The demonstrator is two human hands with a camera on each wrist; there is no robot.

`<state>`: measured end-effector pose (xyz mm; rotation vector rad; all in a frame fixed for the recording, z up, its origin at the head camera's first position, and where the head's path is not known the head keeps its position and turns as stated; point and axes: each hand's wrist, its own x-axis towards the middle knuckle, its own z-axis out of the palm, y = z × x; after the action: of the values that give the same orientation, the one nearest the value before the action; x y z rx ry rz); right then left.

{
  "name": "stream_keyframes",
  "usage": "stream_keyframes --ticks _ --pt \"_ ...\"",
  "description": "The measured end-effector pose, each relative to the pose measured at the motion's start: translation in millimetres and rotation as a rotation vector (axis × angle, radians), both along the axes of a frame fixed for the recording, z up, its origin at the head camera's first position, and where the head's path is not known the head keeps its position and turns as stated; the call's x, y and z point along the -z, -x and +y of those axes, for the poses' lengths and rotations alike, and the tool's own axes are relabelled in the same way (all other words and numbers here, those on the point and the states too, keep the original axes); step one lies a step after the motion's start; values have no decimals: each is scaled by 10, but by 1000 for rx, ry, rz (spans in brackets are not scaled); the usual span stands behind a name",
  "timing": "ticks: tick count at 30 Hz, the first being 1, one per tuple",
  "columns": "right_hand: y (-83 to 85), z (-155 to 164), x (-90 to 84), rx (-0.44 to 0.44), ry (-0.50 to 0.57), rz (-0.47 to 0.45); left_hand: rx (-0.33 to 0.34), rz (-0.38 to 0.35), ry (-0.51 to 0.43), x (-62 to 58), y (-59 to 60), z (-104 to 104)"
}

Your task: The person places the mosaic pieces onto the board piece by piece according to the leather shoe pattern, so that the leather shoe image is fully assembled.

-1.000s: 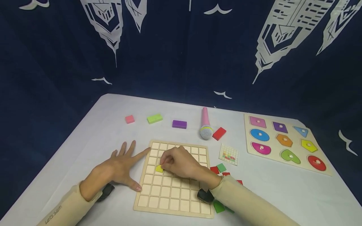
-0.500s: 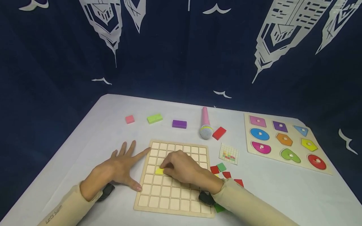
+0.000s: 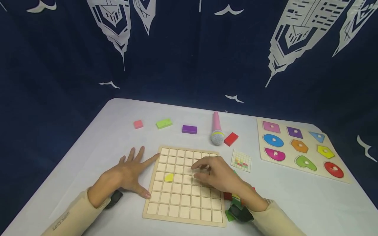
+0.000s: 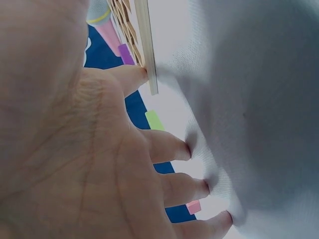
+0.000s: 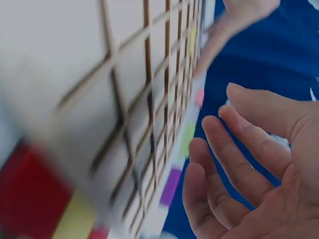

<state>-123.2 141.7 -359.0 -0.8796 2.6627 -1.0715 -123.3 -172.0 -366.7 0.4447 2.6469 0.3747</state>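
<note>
Resting our left hand [image 3: 127,173] flat beside the grid board [image 3: 184,209]; right hand [image 3: 217,173] hovers loose-fingered, empty, well right of the yellow tile [image 3: 169,177].

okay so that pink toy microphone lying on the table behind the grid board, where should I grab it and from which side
Take the pink microphone by its slim pink handle, coming down from above with the fingers across its width. It lies flat with the grey head toward the grid board and the handle pointing away. The red block sits close by the head, so the handle is probably the freer part. The right hand is the nearer.
</note>
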Motion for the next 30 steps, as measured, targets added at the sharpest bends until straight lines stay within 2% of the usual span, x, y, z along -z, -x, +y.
stream_keyframes --ticks 3,8,14,22,30 --pt "-47 261 -27 61 -17 10 6 -1 0 -5 19 22" --pt "-161 579 -41 148 -123 8 12 19 -4 -9 20 18" --pt "-314 792 -41 187 -225 -107 13 9 -11 14 -13 -5" --pt "-417 896 -3 245 -299 -207 2 -11 -10 8 3 -15" --pt "-413 904 26 243 -322 -184 2 -7 -18 1 -13 -19"
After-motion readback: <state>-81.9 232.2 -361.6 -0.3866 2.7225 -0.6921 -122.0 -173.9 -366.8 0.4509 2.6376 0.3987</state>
